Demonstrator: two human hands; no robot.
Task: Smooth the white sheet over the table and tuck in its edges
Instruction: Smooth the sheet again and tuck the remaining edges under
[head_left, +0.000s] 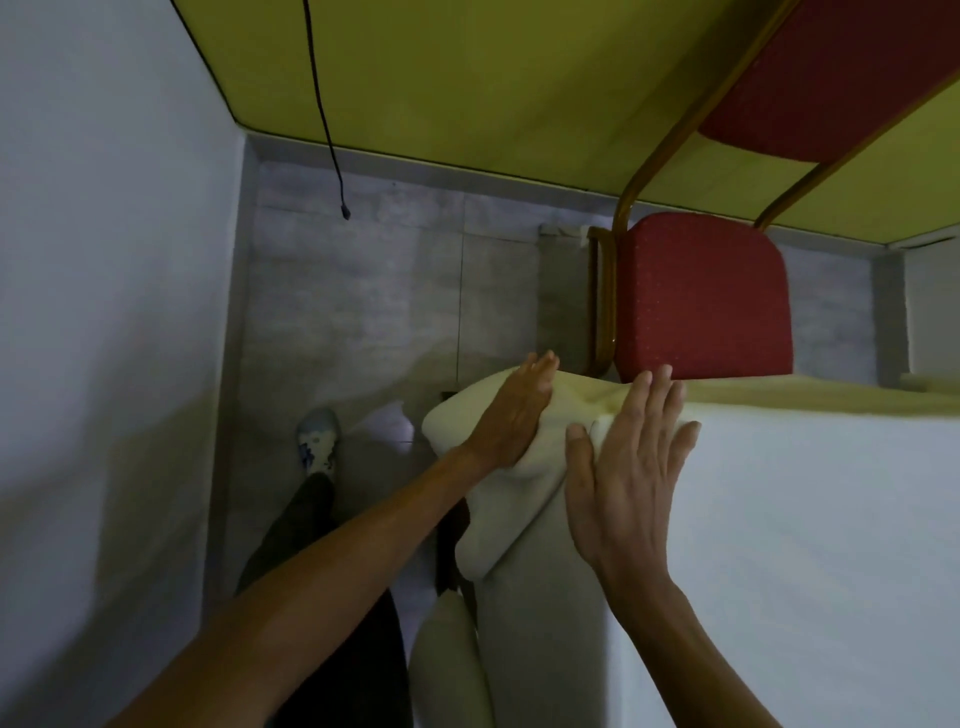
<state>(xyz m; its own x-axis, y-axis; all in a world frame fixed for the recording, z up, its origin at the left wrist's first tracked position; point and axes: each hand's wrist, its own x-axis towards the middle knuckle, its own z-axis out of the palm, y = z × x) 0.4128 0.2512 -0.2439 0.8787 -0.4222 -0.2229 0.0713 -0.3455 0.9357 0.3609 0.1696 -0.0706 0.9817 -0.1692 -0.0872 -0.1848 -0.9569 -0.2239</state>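
The white sheet (805, 519) covers the table top at the right and hangs down its left side in loose folds. At the table's far-left corner the cloth bunches into a rounded lump (452, 421). My left hand (511, 410) lies flat on that lump, fingers together and extended, pressing the fabric against the corner. My right hand (623, 467) rests flat on the sheet just beside it, fingers spread, on the top near the left edge. Neither hand pinches the cloth.
A red padded chair with a gold frame (701, 296) stands right behind the table's far edge. A grey wall (104, 312) runs close on the left. A black cord (332, 145) dangles against the yellow wall. My leg and shoe (317, 441) stand on the grey tiled floor.
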